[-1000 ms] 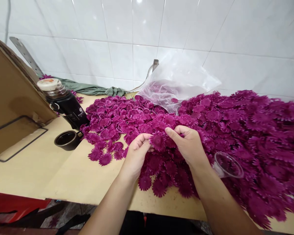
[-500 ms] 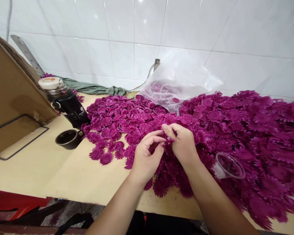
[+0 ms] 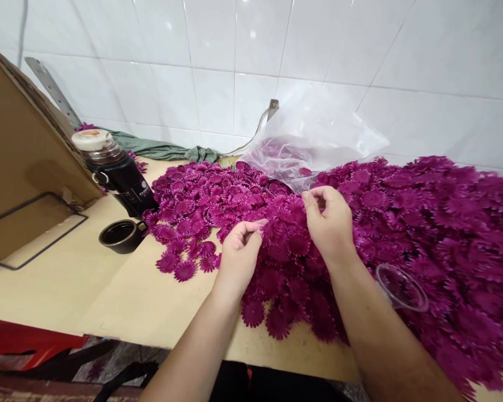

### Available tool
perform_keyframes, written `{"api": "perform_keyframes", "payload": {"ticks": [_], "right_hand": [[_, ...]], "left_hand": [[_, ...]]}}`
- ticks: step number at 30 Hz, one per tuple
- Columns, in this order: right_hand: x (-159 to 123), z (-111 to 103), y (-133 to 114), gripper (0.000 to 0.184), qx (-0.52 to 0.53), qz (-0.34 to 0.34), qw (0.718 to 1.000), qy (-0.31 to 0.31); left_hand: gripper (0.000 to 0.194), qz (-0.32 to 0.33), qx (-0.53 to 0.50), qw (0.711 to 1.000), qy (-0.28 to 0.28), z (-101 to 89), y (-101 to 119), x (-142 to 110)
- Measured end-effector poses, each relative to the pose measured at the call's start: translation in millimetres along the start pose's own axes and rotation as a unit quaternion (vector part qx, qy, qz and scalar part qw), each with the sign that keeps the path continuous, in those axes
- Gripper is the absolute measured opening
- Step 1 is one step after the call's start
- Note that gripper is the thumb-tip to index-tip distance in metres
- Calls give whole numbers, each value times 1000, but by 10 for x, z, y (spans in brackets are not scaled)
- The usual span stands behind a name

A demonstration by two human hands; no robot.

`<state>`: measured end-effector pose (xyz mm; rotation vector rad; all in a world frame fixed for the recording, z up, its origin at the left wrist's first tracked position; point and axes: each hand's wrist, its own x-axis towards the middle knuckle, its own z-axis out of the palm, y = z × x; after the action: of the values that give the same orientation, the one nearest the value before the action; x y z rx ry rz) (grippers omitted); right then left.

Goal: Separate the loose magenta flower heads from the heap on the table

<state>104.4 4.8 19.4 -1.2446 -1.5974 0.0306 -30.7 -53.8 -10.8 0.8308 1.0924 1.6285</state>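
Note:
Purple flower heads [image 3: 218, 195] with fringed petals, seemingly artificial, lie in a wide pile across the table. My left hand [image 3: 240, 248] hovers over the front middle of the pile, thumb and fingers pinched together. A bit of purple shows at its fingertips, but I cannot separate it from the flowers behind. Farther right and a little higher is my right hand [image 3: 330, 223], also closed in a pinch; whatever its fingertips hold is too small to make out. A gap with flowers behind it separates the two hands.
A clear plastic bag [image 3: 314, 139] with flowers inside rests against the tiled wall. A clear plastic cup [image 3: 402, 287] lies among flowers beside my right forearm. At left are a black flask [image 3: 123, 178], a dark cup [image 3: 121, 237] and a cardboard box [image 3: 20, 145].
My hands, close together before, have moved apart: the left down and to the left, the right up and to the right. The view has shifted slightly.

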Motion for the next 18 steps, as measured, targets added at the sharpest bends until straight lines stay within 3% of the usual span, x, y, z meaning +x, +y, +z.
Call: {"api": "perform_keyframes", "payload": {"ticks": [2, 4, 6, 8, 10, 13, 18], "right_hand": [[11, -30, -19, 19, -10, -41, 999, -9], [-41, -42, -93, 25, 18, -48, 997, -62], [-126, -31, -193, 30, 94, 1, 983, -155], [-198, -6, -283, 28, 176, 70, 949, -252], [-226, 20, -341, 19, 231, 124, 914, -308], [-203, 34, -361, 8, 283, 176, 885, -324], [-159, -8, -315, 27, 362, 242, 840, -323]], "left_hand": [[3, 30, 37, 999, 4, -44, 35, 51], [2, 44, 56, 997, -5, -74, 60, 79], [4, 38, 58, 997, -22, -91, 78, 86], [5, 27, 49, 998, -34, -98, 95, 80], [6, 24, 44, 998, -31, -100, 111, 68], [6, 27, 45, 998, -23, -101, 127, 58], [9, 17, -1, 1000, -22, -108, 120, 57]]}}
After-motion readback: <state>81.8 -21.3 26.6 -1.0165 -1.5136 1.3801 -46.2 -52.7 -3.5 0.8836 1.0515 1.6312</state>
